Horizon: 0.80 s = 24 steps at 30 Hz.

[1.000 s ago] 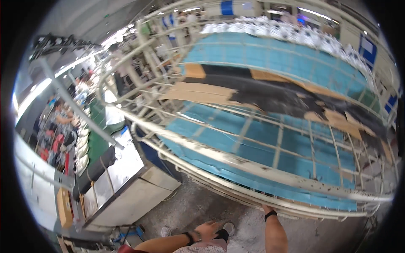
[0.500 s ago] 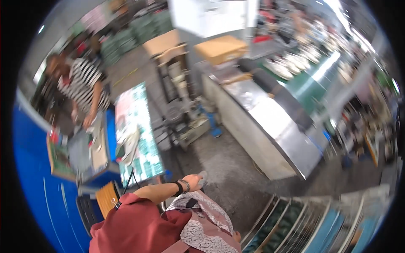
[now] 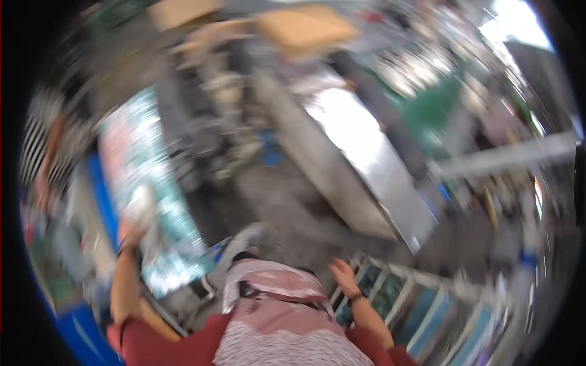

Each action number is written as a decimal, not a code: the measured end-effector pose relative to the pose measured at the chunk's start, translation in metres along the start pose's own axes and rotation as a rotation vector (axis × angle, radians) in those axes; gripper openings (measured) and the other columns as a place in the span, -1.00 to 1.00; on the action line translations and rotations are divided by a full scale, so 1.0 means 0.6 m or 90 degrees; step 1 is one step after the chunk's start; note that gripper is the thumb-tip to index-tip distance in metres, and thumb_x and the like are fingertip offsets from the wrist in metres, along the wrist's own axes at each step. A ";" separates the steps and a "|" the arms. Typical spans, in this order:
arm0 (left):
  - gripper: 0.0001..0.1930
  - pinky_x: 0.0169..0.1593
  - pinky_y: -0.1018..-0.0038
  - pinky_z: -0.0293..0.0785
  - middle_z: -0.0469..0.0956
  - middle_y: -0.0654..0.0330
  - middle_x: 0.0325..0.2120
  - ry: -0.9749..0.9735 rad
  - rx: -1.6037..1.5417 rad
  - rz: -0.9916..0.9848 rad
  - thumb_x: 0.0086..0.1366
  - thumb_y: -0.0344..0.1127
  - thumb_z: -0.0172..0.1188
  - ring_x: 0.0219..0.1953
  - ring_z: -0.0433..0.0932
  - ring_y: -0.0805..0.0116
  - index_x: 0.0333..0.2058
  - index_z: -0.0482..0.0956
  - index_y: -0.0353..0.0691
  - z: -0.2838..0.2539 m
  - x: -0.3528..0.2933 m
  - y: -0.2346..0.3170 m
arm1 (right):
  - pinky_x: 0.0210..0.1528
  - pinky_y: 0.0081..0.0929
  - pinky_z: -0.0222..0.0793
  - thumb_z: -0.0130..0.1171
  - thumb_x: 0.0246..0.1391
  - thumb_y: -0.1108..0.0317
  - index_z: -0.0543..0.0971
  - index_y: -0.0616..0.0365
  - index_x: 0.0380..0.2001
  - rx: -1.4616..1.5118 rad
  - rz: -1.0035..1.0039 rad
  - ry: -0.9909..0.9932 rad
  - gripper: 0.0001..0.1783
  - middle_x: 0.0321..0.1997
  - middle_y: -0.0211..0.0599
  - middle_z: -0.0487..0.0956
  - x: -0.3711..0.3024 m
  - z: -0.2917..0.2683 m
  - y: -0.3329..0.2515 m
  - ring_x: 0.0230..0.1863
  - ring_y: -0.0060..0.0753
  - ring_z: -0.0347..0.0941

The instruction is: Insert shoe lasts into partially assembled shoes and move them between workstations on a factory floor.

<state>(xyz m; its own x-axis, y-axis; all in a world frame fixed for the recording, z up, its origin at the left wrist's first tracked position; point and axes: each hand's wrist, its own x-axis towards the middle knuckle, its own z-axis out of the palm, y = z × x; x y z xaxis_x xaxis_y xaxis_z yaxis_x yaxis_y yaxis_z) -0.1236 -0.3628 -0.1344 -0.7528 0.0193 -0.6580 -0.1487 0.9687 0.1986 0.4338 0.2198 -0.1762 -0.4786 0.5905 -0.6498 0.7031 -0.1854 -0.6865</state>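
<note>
My left arm reaches out to a table [image 3: 177, 244] covered with a shiny green, white and pink sheet. My left hand [image 3: 131, 232], smeared by motion, is at the near end of a whitish, shoe-like item [image 3: 142, 206] lying on that sheet. Blur hides whether the fingers grip it. My right hand [image 3: 345, 277] hangs low on my right, fingers apart and holding nothing. It is close to the end of a rack [image 3: 400, 293] with pale bars and green and blue pieces between them.
A long metal-topped bench [image 3: 372, 152] runs along the middle right, with a cardboard box [image 3: 305, 27] at its far end. Dark machinery [image 3: 207, 122] stands between table and bench. A co-worker in a striped shirt [image 3: 39, 134] is at the far left. Pale items [image 3: 415, 67] lie on a green surface.
My left hand has moved from in front of my body out to the table on the left. My right hand and forearm have come into view. The whole view has shifted and blurred.
</note>
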 end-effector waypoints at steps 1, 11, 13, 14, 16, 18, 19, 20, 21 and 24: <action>-0.27 0.15 0.27 0.51 0.59 0.01 0.09 0.140 0.006 0.102 -0.06 -0.14 0.53 0.09 0.60 0.11 0.09 0.51 -0.33 -0.009 -0.081 0.127 | 0.20 -0.37 0.42 0.28 0.22 0.15 0.43 0.28 0.28 -0.079 0.037 0.023 -0.35 0.19 -0.09 0.58 -0.006 -0.002 -0.027 0.18 -0.28 0.52; -0.24 -0.03 0.22 0.61 0.71 0.00 -0.19 0.137 0.067 0.269 -0.20 -0.10 0.61 -0.16 0.69 -0.03 0.04 0.58 -0.21 0.049 -0.228 0.455 | 0.21 -0.06 0.42 0.22 0.25 0.03 0.23 0.18 0.42 0.275 0.165 -0.017 -0.20 0.33 0.02 0.43 0.100 0.033 -0.201 0.29 -0.06 0.42; -0.30 0.11 0.17 0.54 0.67 -0.01 -0.08 0.110 0.044 0.556 -0.10 -0.18 0.56 -0.02 0.65 0.00 0.08 0.55 -0.17 0.051 -0.282 0.595 | 0.23 0.00 0.40 0.15 0.28 -0.08 0.14 0.13 0.46 0.362 0.172 -0.189 -0.14 0.41 0.01 0.32 0.142 0.034 -0.333 0.37 -0.04 0.31; -0.32 0.16 0.14 0.50 0.64 -0.01 -0.03 0.131 0.021 0.713 -0.06 -0.30 0.50 0.07 0.61 0.01 0.11 0.54 -0.16 0.064 -0.292 0.658 | 0.25 0.05 0.38 0.09 0.31 -0.20 0.04 0.08 0.51 0.470 0.196 -0.309 -0.07 0.49 0.00 0.21 0.166 0.038 -0.380 0.44 -0.01 0.21; -0.37 0.21 0.14 0.50 0.62 0.04 0.02 0.197 0.137 0.908 -0.09 -0.49 0.32 0.14 0.57 0.04 0.09 0.58 -0.17 0.065 -0.330 0.788 | 0.27 -0.06 0.41 -0.08 0.31 -0.33 0.05 0.12 0.50 0.525 0.130 -0.475 -0.05 0.48 0.00 0.20 0.207 0.048 -0.469 0.46 -0.04 0.18; -0.40 0.31 0.15 0.41 0.55 0.09 0.13 0.265 0.159 0.983 0.08 -0.42 0.20 0.22 0.51 0.09 0.18 0.52 -0.03 0.073 -0.369 0.864 | 0.22 -0.14 0.47 -0.06 0.31 -0.20 0.21 0.19 0.42 0.579 0.152 -0.556 -0.16 0.37 -0.01 0.37 0.191 0.030 -0.577 0.32 -0.08 0.38; -0.39 0.33 0.15 0.37 0.49 0.07 0.17 0.286 0.152 0.983 0.10 -0.39 0.17 0.27 0.44 0.03 0.21 0.50 -0.02 0.068 -0.390 0.895 | 0.18 -0.18 0.50 -0.03 0.29 -0.13 0.30 0.22 0.36 0.595 0.197 -0.579 -0.23 0.29 -0.02 0.47 0.189 0.010 -0.620 0.23 -0.11 0.48; -0.35 0.34 0.13 0.35 0.44 0.00 0.19 0.345 0.151 0.933 0.10 -0.37 0.24 0.29 0.40 -0.03 0.24 0.45 -0.07 0.061 -0.404 0.916 | 0.10 -0.21 0.56 -0.02 0.20 -0.05 0.42 0.23 0.25 0.599 0.155 -0.596 -0.30 0.13 -0.07 0.59 0.191 -0.008 -0.647 0.03 -0.15 0.61; -0.30 0.35 0.11 0.33 0.39 -0.06 0.21 0.404 0.152 0.879 0.09 -0.35 0.30 0.30 0.36 -0.09 0.27 0.40 -0.13 0.054 -0.414 0.933 | 0.05 -0.24 0.58 -0.05 0.17 -0.10 0.44 0.22 0.24 0.582 0.158 -0.534 -0.27 0.09 -0.07 0.61 0.190 -0.022 -0.671 -0.02 -0.16 0.62; -0.18 0.34 0.07 0.31 0.23 -0.19 0.29 0.436 -0.236 0.691 0.03 -0.39 0.35 0.32 0.30 -0.20 0.32 0.28 -0.25 0.074 -0.447 0.973 | -0.09 -0.23 0.61 -0.08 0.21 -0.14 0.55 0.15 0.08 0.641 0.186 -0.544 -0.36 -0.10 -0.19 0.65 0.191 -0.033 -0.736 -0.17 -0.18 0.62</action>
<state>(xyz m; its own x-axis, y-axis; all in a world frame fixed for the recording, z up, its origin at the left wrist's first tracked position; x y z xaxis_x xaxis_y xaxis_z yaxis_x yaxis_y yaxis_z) 0.0198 0.2082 0.1257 -0.7512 0.4993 0.4317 0.6449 0.4158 0.6413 0.0788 0.3847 0.0587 -0.8134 -0.1699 -0.5564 0.3231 -0.9272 -0.1892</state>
